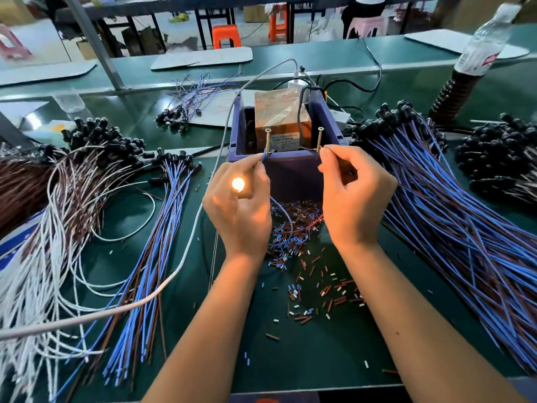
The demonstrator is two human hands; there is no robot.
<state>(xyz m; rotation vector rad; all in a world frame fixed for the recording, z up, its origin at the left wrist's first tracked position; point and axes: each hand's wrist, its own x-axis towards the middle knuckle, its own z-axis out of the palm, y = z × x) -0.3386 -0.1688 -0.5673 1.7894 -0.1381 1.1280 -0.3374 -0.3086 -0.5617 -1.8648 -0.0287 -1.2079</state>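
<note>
Your left hand point(238, 209) is curled round a small lamp point(238, 184), which glows between the fingers, and its thumb and forefinger pinch the lamp's blue wire point(286, 215) up against the left screw point(267, 141). Your right hand point(354, 199) pinches the brown wire point(312, 223) at the foot of the right screw point(320, 139). Each hand is clenched on its wire, neither slack. The two wires hang in a loop below and between your hands, and the screws stand upright on the near rim of the blue box point(293, 178), just beyond your fingertips. The glow suggests the test of this lamp is as good as done: both leads seem to make contact, and what is left is to lift them off and lay the lamp aside. To the left of your grip lie blue-and-brown leads point(151, 242) and white leads point(43, 271), to the right a much larger bundle point(450, 213). Which heap is tested and which waits cannot be told. Under your wrists the table point(319, 350) is littered with cut bits of sleeve point(299, 257). The bare wire ends are hidden behind your fingertips, so the touch on the screws itself cannot be seen. The lamp's body is lost in its own glare, the label on the brown block point(280, 112) inside the box is too small to read, and the bundles on both sides run out of view.
</note>
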